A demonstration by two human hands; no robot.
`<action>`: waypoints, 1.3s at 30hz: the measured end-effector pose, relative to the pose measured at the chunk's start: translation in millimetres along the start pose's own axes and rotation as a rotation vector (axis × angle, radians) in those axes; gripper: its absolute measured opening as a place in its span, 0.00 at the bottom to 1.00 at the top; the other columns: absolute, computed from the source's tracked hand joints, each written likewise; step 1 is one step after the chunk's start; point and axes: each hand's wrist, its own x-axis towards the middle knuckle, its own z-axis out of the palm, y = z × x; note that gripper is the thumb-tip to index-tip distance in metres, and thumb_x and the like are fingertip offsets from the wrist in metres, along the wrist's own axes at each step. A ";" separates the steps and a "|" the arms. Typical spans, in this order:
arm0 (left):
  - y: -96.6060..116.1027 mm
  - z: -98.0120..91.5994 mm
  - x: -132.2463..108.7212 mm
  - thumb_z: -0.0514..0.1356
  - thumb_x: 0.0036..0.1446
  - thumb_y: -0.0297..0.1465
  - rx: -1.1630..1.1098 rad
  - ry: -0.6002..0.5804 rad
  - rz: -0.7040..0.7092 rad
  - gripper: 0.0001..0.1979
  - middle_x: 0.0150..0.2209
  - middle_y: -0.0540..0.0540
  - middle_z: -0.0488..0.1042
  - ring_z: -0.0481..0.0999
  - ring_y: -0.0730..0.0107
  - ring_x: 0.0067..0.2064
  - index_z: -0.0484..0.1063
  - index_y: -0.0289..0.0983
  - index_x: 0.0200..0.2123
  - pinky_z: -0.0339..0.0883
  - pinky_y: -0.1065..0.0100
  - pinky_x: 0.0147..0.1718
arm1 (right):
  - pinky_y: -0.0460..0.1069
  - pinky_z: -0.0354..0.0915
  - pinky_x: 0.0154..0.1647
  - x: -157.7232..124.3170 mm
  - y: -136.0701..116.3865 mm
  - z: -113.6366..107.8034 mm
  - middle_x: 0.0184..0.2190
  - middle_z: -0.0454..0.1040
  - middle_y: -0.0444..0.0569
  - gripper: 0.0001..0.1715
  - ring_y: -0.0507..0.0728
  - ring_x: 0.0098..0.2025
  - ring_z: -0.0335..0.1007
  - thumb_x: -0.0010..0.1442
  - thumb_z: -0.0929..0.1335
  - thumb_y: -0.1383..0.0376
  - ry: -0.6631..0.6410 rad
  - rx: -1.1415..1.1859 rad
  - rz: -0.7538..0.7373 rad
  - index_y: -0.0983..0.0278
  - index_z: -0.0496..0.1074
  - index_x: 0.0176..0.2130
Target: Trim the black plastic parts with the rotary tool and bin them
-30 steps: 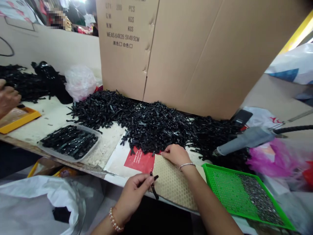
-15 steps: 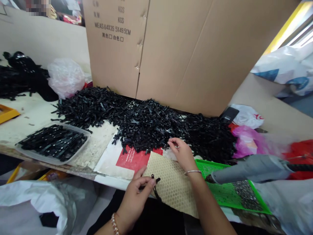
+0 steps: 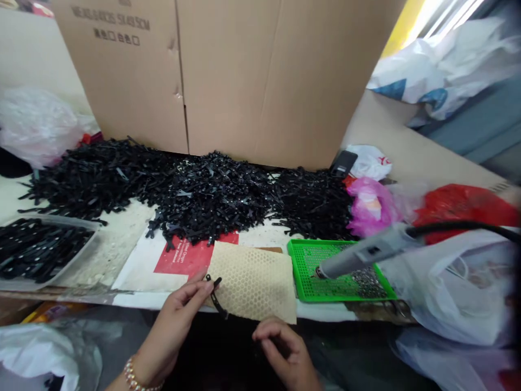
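Note:
Black strap pieces (image 3: 218, 302) are pinched between the thumb and fingers of my left hand (image 3: 183, 307), over the left edge of a beige honeycomb-patterned mat (image 3: 256, 279). My right hand (image 3: 283, 350) is low, just below the mat's front edge, its fingers curled together. Something dark shows at its fingertips, too blurred to name. A large heap of black strap pieces (image 3: 220, 195) spreads behind the mat. To the mat's right lies a green perforated tray (image 3: 303, 282) with small metal parts, and a grey corded power tool (image 3: 362, 252) rests across it.
A big cardboard box (image 3: 228, 81) stands behind the heap. On the left is a clear tray (image 3: 69, 266) of black pieces. A phone (image 3: 344, 163), a pink bag (image 3: 368, 206), a red bag (image 3: 459, 209) and clear plastic bags (image 3: 443, 282) sit at the right.
My right hand has moved from the edge of the black heap down to the front of the mat. The view has turned right. My left hand still holds its black pieces.

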 end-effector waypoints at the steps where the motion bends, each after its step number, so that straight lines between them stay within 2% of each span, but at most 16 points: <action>1: 0.2 0.4 -0.7 0.68 0.40 0.51 -0.001 0.004 -0.009 0.24 0.57 0.42 0.69 0.59 0.52 0.63 0.80 0.40 0.37 0.42 0.58 0.64 | 0.48 0.63 0.41 3.7 0.7 -2.9 0.33 0.71 0.49 0.09 0.56 0.38 0.68 0.65 0.66 0.59 0.051 0.015 0.014 0.60 0.72 0.36; 5: 2.5 5.2 -3.0 0.69 0.36 0.50 -0.030 0.025 -0.034 0.25 0.52 0.42 0.74 0.61 0.51 0.62 0.81 0.40 0.34 0.44 0.57 0.64 | 0.47 0.64 0.40 20.9 -5.0 -13.1 0.32 0.70 0.48 0.10 0.56 0.37 0.67 0.63 0.68 0.57 0.173 0.089 0.031 0.61 0.73 0.35; 11: 6.3 9.3 -2.8 0.70 0.34 0.50 -0.040 0.018 -0.053 0.25 0.51 0.42 0.75 0.62 0.52 0.61 0.81 0.39 0.33 0.43 0.57 0.64 | 0.47 0.64 0.43 21.0 -6.6 -17.0 0.35 0.71 0.49 0.12 0.56 0.40 0.68 0.62 0.69 0.55 0.137 0.111 0.088 0.61 0.75 0.40; 14: 3.1 7.1 -1.1 0.70 0.34 0.50 -0.086 0.024 -0.089 0.26 0.50 0.41 0.75 0.65 0.51 0.59 0.80 0.39 0.34 0.47 0.55 0.63 | 0.47 0.67 0.36 24.9 -8.5 -17.6 0.34 0.71 0.48 0.13 0.56 0.37 0.67 0.61 0.70 0.54 0.199 0.210 0.147 0.60 0.75 0.41; 16: 1.7 6.3 -2.0 0.69 0.36 0.50 -0.067 0.057 -0.043 0.25 0.53 0.41 0.73 0.63 0.51 0.60 0.80 0.39 0.35 0.47 0.55 0.62 | 0.45 0.67 0.32 33.9 -14.6 -17.7 0.34 0.71 0.47 0.14 0.55 0.35 0.67 0.59 0.72 0.53 0.247 0.278 0.175 0.59 0.75 0.40; 19: 6.3 8.6 -10.7 0.67 0.42 0.50 0.068 0.124 0.148 0.21 0.61 0.42 0.65 0.55 0.52 0.65 0.80 0.40 0.32 0.43 0.57 0.64 | 0.43 0.66 0.34 53.3 -29.2 -16.2 0.34 0.71 0.46 0.13 0.53 0.35 0.66 0.57 0.73 0.55 0.258 0.248 0.116 0.60 0.76 0.39; 20: 9.8 10.5 -15.6 0.66 0.44 0.49 0.103 0.113 0.202 0.19 0.62 0.43 0.63 0.54 0.52 0.65 0.80 0.40 0.31 0.43 0.58 0.64 | 0.43 0.66 0.35 59.8 -34.4 -14.9 0.34 0.70 0.46 0.13 0.53 0.35 0.66 0.57 0.73 0.55 0.243 0.228 0.093 0.60 0.76 0.38; 22: 17.6 15.9 -26.7 0.64 0.48 0.47 0.117 0.003 0.231 0.16 0.61 0.44 0.64 0.58 0.52 0.64 0.80 0.41 0.30 0.45 0.58 0.63 | 0.42 0.65 0.32 70.6 -43.6 -10.6 0.34 0.70 0.45 0.12 0.52 0.33 0.66 0.57 0.73 0.56 0.194 0.204 0.064 0.60 0.76 0.38; 24: 24.0 22.3 -36.2 0.64 0.49 0.46 0.081 -0.168 0.173 0.15 0.58 0.42 0.68 0.63 0.51 0.61 0.80 0.41 0.30 0.49 0.56 0.62 | 0.41 0.64 0.30 77.7 -50.3 -5.3 0.33 0.69 0.45 0.11 0.51 0.31 0.65 0.57 0.73 0.57 0.137 0.190 0.049 0.61 0.75 0.38; 26: 27.2 27.9 -41.8 0.65 0.49 0.45 0.033 -0.286 0.113 0.15 0.55 0.41 0.71 0.66 0.50 0.59 0.80 0.40 0.29 0.51 0.54 0.61 | 0.41 0.65 0.32 81.2 -54.4 -0.3 0.33 0.70 0.45 0.10 0.51 0.33 0.66 0.58 0.73 0.58 0.090 0.185 0.037 0.61 0.75 0.37; 27: 27.6 29.7 -43.2 0.65 0.49 0.45 0.004 -0.303 0.101 0.15 0.54 0.40 0.72 0.67 0.50 0.58 0.80 0.39 0.28 0.51 0.54 0.61 | 0.42 0.66 0.34 81.9 -55.7 1.5 0.34 0.71 0.45 0.09 0.51 0.34 0.67 0.58 0.73 0.58 0.073 0.189 0.036 0.60 0.75 0.37; 29: 27.6 31.0 -43.8 0.65 0.50 0.44 -0.080 -0.256 0.095 0.14 0.55 0.41 0.71 0.67 0.50 0.57 0.80 0.38 0.28 0.52 0.54 0.61 | 0.42 0.66 0.37 82.3 -57.2 3.7 0.34 0.72 0.45 0.09 0.51 0.35 0.68 0.58 0.73 0.59 0.046 0.201 0.044 0.60 0.75 0.38; 32: 28.8 27.4 -43.2 0.64 0.51 0.43 -0.254 -0.180 0.033 0.14 0.57 0.42 0.69 0.67 0.50 0.57 0.80 0.39 0.34 0.61 0.55 0.55 | 0.43 0.66 0.38 81.5 -59.0 4.1 0.34 0.72 0.45 0.07 0.52 0.36 0.68 0.58 0.73 0.60 0.013 0.176 0.018 0.60 0.75 0.38; 35: 31.9 21.8 -42.7 0.67 0.49 0.40 -0.418 -0.249 -0.081 0.14 0.56 0.40 0.70 0.66 0.48 0.57 0.80 0.37 0.36 0.67 0.57 0.50 | 0.46 0.66 0.44 79.8 -61.6 4.9 0.37 0.72 0.47 0.05 0.54 0.41 0.69 0.60 0.72 0.62 -0.041 0.135 -0.080 0.60 0.75 0.38; 39: 29.9 17.0 -41.7 0.67 0.49 0.35 -0.630 -0.367 -0.241 0.12 0.47 0.39 0.76 0.65 0.47 0.58 0.79 0.35 0.36 0.67 0.52 0.51 | 0.51 0.64 0.50 76.2 -62.9 9.0 0.38 0.73 0.48 0.04 0.57 0.45 0.68 0.61 0.71 0.63 -0.023 0.196 -0.134 0.59 0.74 0.39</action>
